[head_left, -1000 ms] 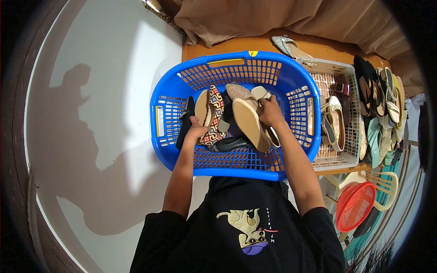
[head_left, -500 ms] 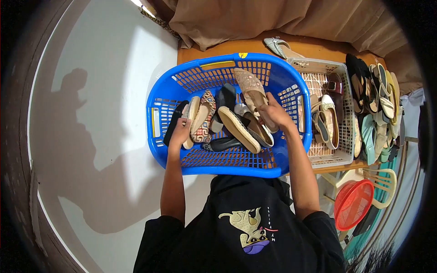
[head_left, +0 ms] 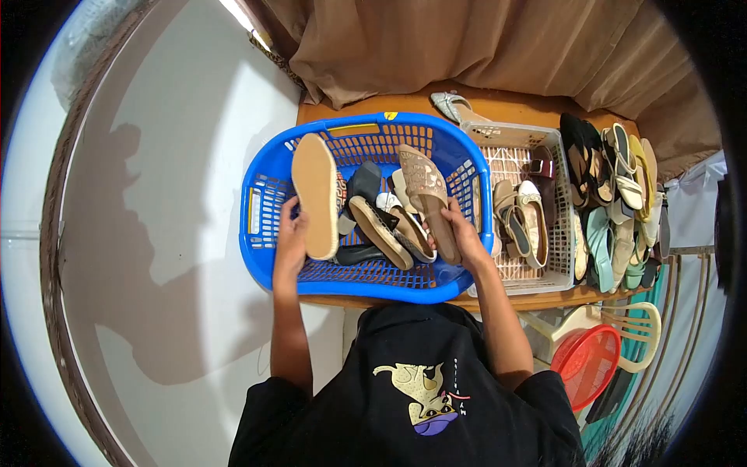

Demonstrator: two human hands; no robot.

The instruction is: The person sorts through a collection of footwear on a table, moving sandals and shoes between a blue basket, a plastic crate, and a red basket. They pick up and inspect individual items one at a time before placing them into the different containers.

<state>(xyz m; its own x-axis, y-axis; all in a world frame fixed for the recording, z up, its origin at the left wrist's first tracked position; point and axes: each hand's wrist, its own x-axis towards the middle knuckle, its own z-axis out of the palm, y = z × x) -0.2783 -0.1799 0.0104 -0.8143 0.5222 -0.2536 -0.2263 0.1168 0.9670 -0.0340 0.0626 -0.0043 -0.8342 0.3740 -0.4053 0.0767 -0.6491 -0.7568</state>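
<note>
My left hand [head_left: 291, 235] grips a shoe with a tan sole [head_left: 315, 194], held up at the left side of the blue laundry basket [head_left: 436, 293] with its underside facing me. In my right hand [head_left: 464, 235] is a beige slip-on mule [head_left: 427, 185] with a patterned pointed toe, raised over the basket's right side. Between my hands, several shoes lie in the basket: an espadrille with a braided edge [head_left: 380, 232], a white-toed flat [head_left: 411, 233], a dark shoe [head_left: 363, 180] and a black flat [head_left: 358, 254]. The tan-soled shoe partly hides a red-patterned shoe [head_left: 341, 191].
A white crate [head_left: 520, 289] holding several shoes stands right of the basket on a wooden table [head_left: 373, 103]. More sandals [head_left: 603, 233] are piled beyond it. A silver flat [head_left: 451, 106] lies behind. A red basket [head_left: 587, 366] rests by a cream chair [head_left: 642, 335]; a wall is at left.
My left hand has lifted the tan-soled shoe and turned its sole toward me. My right hand has raised the beige mule slightly clear of the other shoes. The view has shifted a little.
</note>
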